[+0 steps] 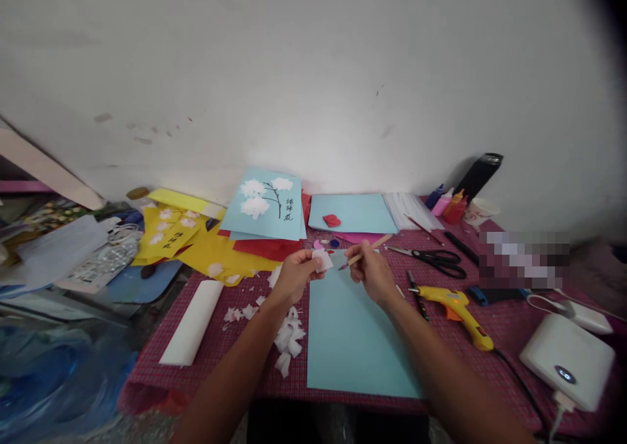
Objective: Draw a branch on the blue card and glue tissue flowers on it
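Observation:
Between the thumb and fingers of my left hand (300,275) is a small square of pale paper (322,261). My right hand (373,273) grips a paintbrush (356,259) with a light wooden handle, its dark tip pointing left toward the paper but apart from it. Below both hands lies a light blue sheet (360,339), flat on the checked tablecloth (235,356). Crumpled white paper pieces (290,334) are scattered left of the sheet. Small red, pink and dark blue bits, including a dark blue disc (335,243), lie just beyond the hands.
On the right are black scissors (434,258), a yellow glue gun (458,307), a white power bank (568,359) and paint bottles (455,207). A finished flower picture (267,202) leans at the back. Left are a white paper roll (193,323) and yellow sheets (210,251).

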Motion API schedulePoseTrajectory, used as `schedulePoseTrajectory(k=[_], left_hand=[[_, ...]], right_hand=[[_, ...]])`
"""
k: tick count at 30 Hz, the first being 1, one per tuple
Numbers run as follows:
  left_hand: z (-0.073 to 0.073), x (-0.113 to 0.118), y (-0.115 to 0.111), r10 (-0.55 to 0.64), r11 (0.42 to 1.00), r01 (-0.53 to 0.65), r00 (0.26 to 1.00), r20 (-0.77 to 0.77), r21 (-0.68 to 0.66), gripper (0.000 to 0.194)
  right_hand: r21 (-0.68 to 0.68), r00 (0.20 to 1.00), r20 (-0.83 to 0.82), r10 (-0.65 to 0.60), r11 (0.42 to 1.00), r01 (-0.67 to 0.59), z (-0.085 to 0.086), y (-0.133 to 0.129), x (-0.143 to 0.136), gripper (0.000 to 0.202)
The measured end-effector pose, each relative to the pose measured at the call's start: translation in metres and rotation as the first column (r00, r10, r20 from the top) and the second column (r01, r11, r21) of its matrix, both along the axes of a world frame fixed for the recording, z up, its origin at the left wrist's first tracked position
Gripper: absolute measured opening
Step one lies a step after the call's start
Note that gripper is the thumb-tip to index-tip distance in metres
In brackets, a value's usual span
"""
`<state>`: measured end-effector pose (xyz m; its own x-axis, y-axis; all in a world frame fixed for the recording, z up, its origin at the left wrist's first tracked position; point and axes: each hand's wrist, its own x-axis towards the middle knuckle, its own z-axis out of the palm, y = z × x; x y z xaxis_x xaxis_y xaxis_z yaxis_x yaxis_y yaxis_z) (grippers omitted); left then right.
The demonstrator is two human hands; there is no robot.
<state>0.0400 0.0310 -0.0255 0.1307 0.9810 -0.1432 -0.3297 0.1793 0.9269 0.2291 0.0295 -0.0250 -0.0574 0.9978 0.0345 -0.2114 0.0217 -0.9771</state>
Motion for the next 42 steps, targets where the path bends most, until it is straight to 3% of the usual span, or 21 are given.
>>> schedulePoseTrajectory(k=[4, 13, 20, 26, 42], left_hand=[[-0.002, 0.0, 0.0, -0.014, 1.0, 0.014, 1.0, -0.006, 0.016, 0.035], [-0.002, 0.001, -0.001, -0.062, 0.998, 0.061, 0.997, 0.038, 0.018, 0.033], [0.003, 0.0, -0.003, -0.106, 0.994, 0.105, 0.991, 0.086, 0.015, 0.026], [0.004, -0.001, -0.004, -0.175, 0.984, 0.172, 0.98, 0.096, 0.044, 0.032], [-0.001, 0.003, -0.003, -0.068, 0.997, 0.068, 0.998, 0.008, 0.036, 0.032]], right_hand=[[0.013, 0.997, -0.077, -0.004, 1.0, 0.005, 0.001, -0.005, -0.005, 0.046], [0.04, 0.997, -0.07, 0.023, 0.999, -0.02, -0.006, -0.003, -0.011, 0.04], [-0.003, 0.995, -0.092, 0.026, 1.0, -0.026, -0.007, -0.001, -0.011, 0.04], [-0.064, 0.989, -0.146, 0.01, 0.998, -0.02, -0.002, -0.001, -0.011, 0.042], [-0.004, 0.976, -0.206, 0.066, 0.998, -0.069, -0.009, -0.004, -0.014, 0.033]])
